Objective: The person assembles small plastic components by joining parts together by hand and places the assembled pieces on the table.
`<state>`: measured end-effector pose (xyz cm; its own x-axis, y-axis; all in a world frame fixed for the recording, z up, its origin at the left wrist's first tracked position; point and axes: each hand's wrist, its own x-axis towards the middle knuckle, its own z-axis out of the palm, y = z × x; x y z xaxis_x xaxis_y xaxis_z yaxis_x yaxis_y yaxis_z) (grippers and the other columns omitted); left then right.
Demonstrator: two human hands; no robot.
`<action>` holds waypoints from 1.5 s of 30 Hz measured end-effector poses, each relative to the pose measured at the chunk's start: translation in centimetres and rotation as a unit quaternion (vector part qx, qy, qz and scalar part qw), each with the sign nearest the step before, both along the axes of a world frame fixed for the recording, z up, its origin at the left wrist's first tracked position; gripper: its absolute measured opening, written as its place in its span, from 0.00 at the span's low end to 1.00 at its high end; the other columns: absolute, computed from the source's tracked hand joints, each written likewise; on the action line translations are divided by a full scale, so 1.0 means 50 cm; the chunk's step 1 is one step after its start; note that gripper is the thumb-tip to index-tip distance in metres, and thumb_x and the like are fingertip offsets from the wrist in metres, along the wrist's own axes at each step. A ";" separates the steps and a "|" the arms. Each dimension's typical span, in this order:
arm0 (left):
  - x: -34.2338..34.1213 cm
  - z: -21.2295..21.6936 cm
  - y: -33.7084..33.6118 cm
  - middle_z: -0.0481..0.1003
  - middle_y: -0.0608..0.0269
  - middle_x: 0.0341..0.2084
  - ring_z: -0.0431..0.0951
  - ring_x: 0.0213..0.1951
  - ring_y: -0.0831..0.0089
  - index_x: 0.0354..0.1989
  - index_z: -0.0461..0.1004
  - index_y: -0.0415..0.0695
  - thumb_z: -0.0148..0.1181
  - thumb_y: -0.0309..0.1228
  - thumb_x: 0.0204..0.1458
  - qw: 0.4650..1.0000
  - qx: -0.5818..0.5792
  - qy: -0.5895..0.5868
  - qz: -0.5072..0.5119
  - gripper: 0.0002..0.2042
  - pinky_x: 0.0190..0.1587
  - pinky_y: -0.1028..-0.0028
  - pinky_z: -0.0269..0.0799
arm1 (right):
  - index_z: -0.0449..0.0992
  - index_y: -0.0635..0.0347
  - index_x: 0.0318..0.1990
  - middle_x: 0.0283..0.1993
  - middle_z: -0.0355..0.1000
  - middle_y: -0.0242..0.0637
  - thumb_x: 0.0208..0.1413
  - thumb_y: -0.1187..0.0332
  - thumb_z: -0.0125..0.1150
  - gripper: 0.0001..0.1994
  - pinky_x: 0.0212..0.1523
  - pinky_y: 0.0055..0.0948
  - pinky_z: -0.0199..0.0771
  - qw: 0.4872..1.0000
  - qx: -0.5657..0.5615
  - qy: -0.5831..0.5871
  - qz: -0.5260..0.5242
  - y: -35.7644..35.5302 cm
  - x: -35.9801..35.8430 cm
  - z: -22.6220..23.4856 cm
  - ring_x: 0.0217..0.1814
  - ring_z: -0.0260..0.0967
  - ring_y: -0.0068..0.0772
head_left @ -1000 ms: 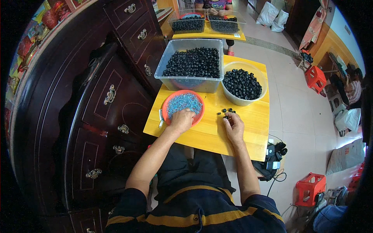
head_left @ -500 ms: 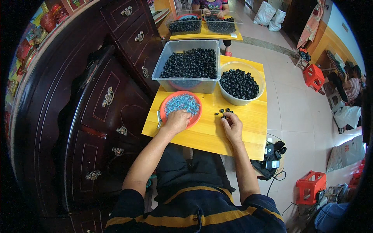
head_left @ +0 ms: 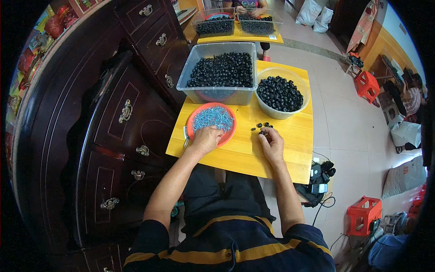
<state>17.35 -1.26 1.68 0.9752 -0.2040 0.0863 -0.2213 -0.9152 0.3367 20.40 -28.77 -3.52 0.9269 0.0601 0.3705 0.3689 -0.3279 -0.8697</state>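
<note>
My left hand [head_left: 207, 138] reaches over the near rim of a red round dish [head_left: 190, 119] with its fingers drawn together, the tips down at a heap of small silvery-blue screw-like pieces [head_left: 212, 117]. What those fingertips pinch, if anything, is too small to see. On the yellow table, my right hand [head_left: 273, 146] is closed, thumb and fingers around a small round black plastic piece [head_left: 262, 133]. Just beyond it lie several loose black pieces [head_left: 259, 125].
A clear rectangular bin [head_left: 217, 95] and a round translucent tub [head_left: 277, 113], both full of black pieces, stand at the back of the yellow table [head_left: 235, 156]. Dark wooden drawers [head_left: 122, 109] rise at left. A co-worker [head_left: 247, 5] sits behind another table. Red stools [head_left: 364, 216] stand at right.
The whole view has shifted slightly. Both hands stay at nearly the same places, the left at the red dish and the right around the black piece.
</note>
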 end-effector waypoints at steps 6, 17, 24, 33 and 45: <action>0.002 -0.004 0.005 0.78 0.55 0.35 0.80 0.38 0.52 0.37 0.83 0.48 0.60 0.30 0.52 0.999 0.026 0.025 0.003 0.07 0.41 0.56 0.76 | 0.78 0.63 0.45 0.36 0.75 0.39 0.53 0.76 0.66 0.11 0.34 0.25 0.74 1.000 0.008 0.019 0.003 0.003 -0.004 0.004 0.29 0.71 0.27; 0.027 -0.019 -0.008 0.79 0.53 0.32 0.81 0.36 0.50 0.31 0.81 0.45 0.58 0.31 0.53 1.000 0.022 -0.002 0.004 0.07 0.39 0.52 0.76 | 0.78 0.63 0.44 0.34 0.74 0.37 0.53 0.75 0.67 0.11 0.33 0.25 0.73 0.999 0.016 0.036 0.004 0.003 -0.004 0.007 0.28 0.70 0.27; 0.027 -0.010 -0.007 0.77 0.50 0.32 0.80 0.34 0.47 0.31 0.76 0.41 0.56 0.31 0.54 0.996 0.084 -0.028 -0.031 0.07 0.36 0.49 0.75 | 0.79 0.62 0.45 0.36 0.75 0.35 0.54 0.75 0.67 0.11 0.35 0.24 0.72 0.999 0.037 0.009 -0.003 0.000 0.005 -0.013 0.30 0.70 0.25; -0.004 0.056 -0.049 0.76 0.54 0.27 0.80 0.28 0.58 0.33 0.72 0.39 0.60 0.23 0.51 0.981 -0.156 -0.099 -0.056 0.04 0.31 0.62 0.75 | 0.76 0.62 0.52 0.44 0.76 0.30 0.62 0.74 0.61 0.12 0.45 0.21 0.71 0.938 0.293 0.144 0.115 0.003 -0.033 0.030 0.40 0.70 0.19; -0.062 0.101 -0.168 0.77 0.63 0.27 0.77 0.25 0.80 0.33 0.78 0.37 0.65 0.21 0.52 0.900 -0.431 -0.044 -0.037 0.02 0.27 0.77 0.71 | 0.75 0.60 0.51 0.43 0.75 0.30 0.63 0.70 0.61 0.11 0.44 0.24 0.74 0.817 0.455 0.267 0.233 0.034 -0.103 0.072 0.40 0.71 0.22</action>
<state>14.26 -9.67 6.74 0.9431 -0.0880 0.3206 -0.3319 -0.3039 0.8930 15.25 -27.09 0.06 0.9261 0.3771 0.0082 -0.2428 0.6126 -0.7522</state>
